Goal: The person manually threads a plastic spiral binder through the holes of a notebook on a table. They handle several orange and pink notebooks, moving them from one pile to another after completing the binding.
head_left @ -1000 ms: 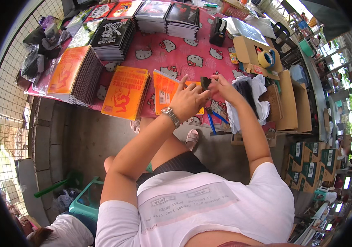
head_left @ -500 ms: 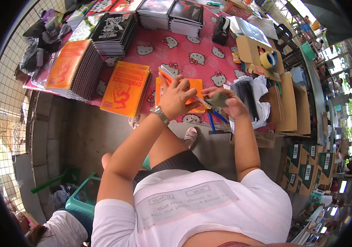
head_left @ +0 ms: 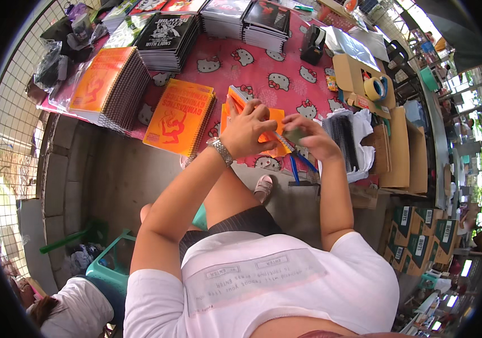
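Note:
My left hand (head_left: pixel 246 130) lies across an orange notebook (head_left: pixel 276 116) at the table's front edge, fingers bent and gripping its tilted, partly raised pages. Close beside its bound edge is my right hand (head_left: pixel 318 141), its fingers curled around a small dull-green flat piece (head_left: pixel 294 135), blurred and partly hidden. Just below the notebook, blue-handled pliers (head_left: pixel 294 168) stick out over the table edge. To the left lies a short stack of orange spiral notebooks (head_left: pixel 174 119). Black plastic spiral coils (head_left: pixel 342 138) rest on white wrapping to the right of my right hand.
A taller stack of orange spiral notebooks (head_left: pixel 103 81) stands at the left, with black-covered notebooks (head_left: pixel 166 36) behind it. A black tape dispenser (head_left: pixel 313 45), a tape roll (head_left: pixel 374 89) and cardboard boxes (head_left: pixel 397 149) are on the right. Beside me is a green plastic stool (head_left: pixel 108 273).
My right hand has turned, its fingers now closer to the notebook's bound edge, and the green piece shows less. My left hand keeps its hold. The whole view has shifted slightly.

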Available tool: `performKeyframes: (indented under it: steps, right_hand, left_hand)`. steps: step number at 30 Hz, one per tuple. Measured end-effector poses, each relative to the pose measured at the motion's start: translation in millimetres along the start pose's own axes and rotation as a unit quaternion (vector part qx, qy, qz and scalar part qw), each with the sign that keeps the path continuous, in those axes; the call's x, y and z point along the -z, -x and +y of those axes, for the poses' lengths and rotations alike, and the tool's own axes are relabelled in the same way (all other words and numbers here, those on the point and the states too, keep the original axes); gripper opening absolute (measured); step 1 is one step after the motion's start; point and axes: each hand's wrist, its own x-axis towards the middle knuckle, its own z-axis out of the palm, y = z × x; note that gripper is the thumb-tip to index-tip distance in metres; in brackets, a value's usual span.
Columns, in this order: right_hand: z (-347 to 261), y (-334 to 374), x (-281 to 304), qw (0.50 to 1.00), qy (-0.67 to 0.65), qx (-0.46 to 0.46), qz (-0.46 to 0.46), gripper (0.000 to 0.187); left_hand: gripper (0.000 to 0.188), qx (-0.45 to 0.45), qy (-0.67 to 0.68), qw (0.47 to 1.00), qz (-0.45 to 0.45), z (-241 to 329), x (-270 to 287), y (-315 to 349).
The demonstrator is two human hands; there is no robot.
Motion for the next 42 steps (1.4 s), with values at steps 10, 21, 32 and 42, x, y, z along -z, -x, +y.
performKeyframes:
  steps: [10, 21, 32, 42]
  right_hand:
    - [-2.1, -9.7, -10.5, 0.997, 0.055, -0.040, 0.041, 0.051]
    - [-4.3, -25.6, -15.0, 0.983, -0.148, 0.091, -0.058, 0.042]
    - [11.9, -48.8, 1.4, 0.997, -0.058, 0.046, 0.007, 0.052]
    - [10.5, -50.7, -6.6, 0.992, -0.103, 0.062, -0.031, 0.065]
  left_hand:
    - [0.044, 0.019, 0.015, 0.999, -0.049, -1.5, 10.1, -2.0]
    - [0.077, 0.074, 0.076, 0.994, -0.026, -0.7, 4.7, -1.7]
    - [0.078, 0.068, -0.004, 0.998, -0.001, -33.3, 25.0, -8.6]
    - [0.077, 0.070, 0.043, 0.996, 0.043, -26.2, 29.2, 0.8]
